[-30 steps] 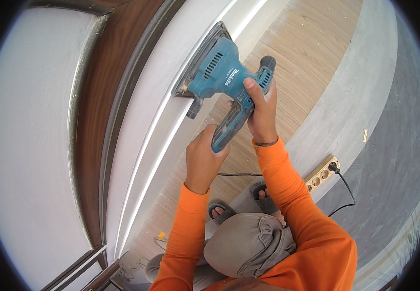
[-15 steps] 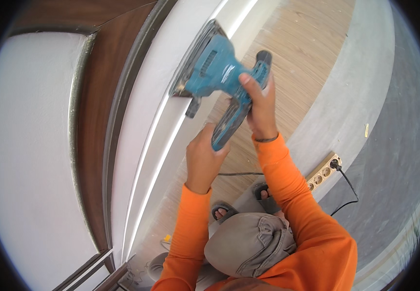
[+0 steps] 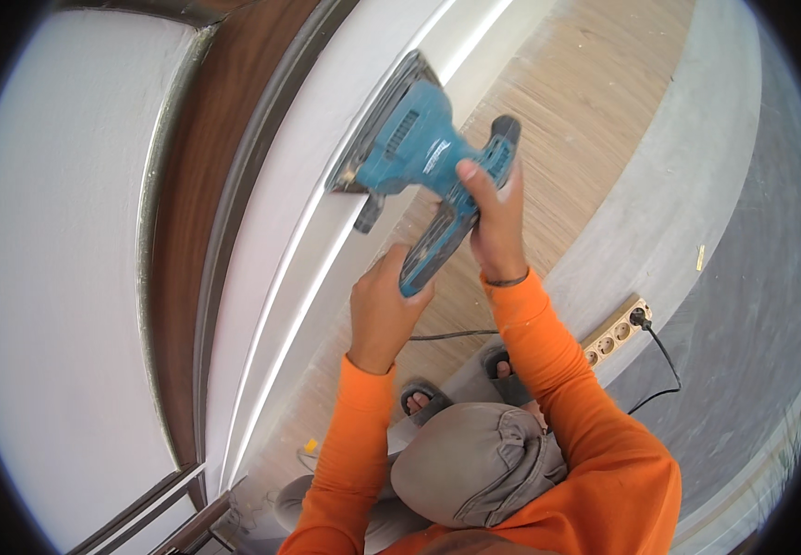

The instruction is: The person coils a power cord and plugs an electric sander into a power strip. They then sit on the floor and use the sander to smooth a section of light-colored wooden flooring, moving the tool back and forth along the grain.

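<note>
A blue and black power sander [image 3: 428, 148] is held on its side, its flat dark pad [image 3: 386, 120] facing the white moulding [image 3: 303, 217] low on the wall and apparently touching it. My right hand [image 3: 497, 217] grips the sander's body near the rear knob, thumb lying over the top. Lower down, my left hand [image 3: 384, 301] is closed around the end of the handle. A short black spout [image 3: 368, 213] sticks out below the pad. The left fingers are partly hidden behind the handle.
A beige power strip [image 3: 618, 330] with a black plug and cord [image 3: 669, 361] lies on the floor to the right. Another dark cable [image 3: 456, 334] runs behind my arms. Wood-look flooring [image 3: 595, 83] borders a grey strip. A brown door frame [image 3: 206, 185] stands left.
The sander and both hands sit slightly lower in the picture. The view itself has shifted a little; the grip of both hands is the same.
</note>
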Tool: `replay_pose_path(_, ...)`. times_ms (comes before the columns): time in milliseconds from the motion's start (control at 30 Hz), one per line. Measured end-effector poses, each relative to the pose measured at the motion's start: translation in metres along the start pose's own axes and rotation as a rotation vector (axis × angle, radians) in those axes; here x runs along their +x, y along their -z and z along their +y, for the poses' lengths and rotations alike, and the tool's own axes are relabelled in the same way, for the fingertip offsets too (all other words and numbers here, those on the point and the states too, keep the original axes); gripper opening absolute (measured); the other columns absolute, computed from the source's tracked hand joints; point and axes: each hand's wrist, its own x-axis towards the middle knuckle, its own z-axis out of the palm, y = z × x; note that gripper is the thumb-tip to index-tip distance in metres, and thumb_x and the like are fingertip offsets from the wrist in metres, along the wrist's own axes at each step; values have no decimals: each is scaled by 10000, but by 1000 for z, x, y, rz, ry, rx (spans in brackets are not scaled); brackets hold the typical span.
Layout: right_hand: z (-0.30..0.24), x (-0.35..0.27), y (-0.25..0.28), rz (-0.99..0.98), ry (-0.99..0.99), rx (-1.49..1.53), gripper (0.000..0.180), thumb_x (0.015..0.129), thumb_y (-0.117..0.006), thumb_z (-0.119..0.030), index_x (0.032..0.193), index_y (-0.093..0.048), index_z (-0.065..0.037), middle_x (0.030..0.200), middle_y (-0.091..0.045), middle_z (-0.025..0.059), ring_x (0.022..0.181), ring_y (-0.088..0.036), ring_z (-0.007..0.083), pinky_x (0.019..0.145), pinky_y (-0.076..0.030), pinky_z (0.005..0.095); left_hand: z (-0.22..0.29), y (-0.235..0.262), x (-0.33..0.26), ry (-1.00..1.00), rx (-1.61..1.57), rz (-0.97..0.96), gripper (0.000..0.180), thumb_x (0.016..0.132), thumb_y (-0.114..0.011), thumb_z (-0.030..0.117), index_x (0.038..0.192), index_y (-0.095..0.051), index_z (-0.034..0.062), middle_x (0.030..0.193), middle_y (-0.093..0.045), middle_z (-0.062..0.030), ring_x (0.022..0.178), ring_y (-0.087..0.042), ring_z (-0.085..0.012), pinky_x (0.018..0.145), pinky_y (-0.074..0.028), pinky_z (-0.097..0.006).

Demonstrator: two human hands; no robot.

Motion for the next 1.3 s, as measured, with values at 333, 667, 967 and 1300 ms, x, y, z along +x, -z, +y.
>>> replay_pose_path(333, 44, -58, -4, 4, -7, -134, 803, 846, -885, -289, 1355, -345, 20, 1163, -561, 149, 999, -643, 174, 799, -596, 288, -25, 21, -55, 123, 8, -16, 258, 815, -802, 76, 1017, -654, 15, 887, -709, -185, 801, -714, -377, 710, -550, -394)
replay_pose_path(667, 7, -17, -2, -6, -25, -27, 769, 859, -873, -298, 1359, -380, 14, 1154, -573, 134, 1015, -632, 166, 803, -588, 287, -15, 1, -19, -7, 38, 40, 275, 818, -802, 88, 1027, -646, 3, 881, -713, -188, 794, -713, -360, 716, -542, -372)
replay_pose_path(967, 2, 24, 14, -1, 67, -91, 713, 903, -793, -378, 1353, -387, -2, 1096, -573, 112, 941, -659, 172, 705, -637, 312, 12, -8, 13, 3, 57, 35, 309, 821, -806, 129, 1057, -643, 13, 899, -724, -194, 798, -721, -371, 711, -549, -388)
replay_pose_path(1300, 59, -63, -2, -24, -75, -84, 947, 820, -913, -360, 1454, -318, 18, 1273, -524, 142, 1159, -566, 204, 982, -519, 333, -34, 24, -59, 149, 49, 28, 225, 798, -764, 90, 1000, -669, 62, 903, -715, -148, 822, -714, -368, 700, -548, -414)
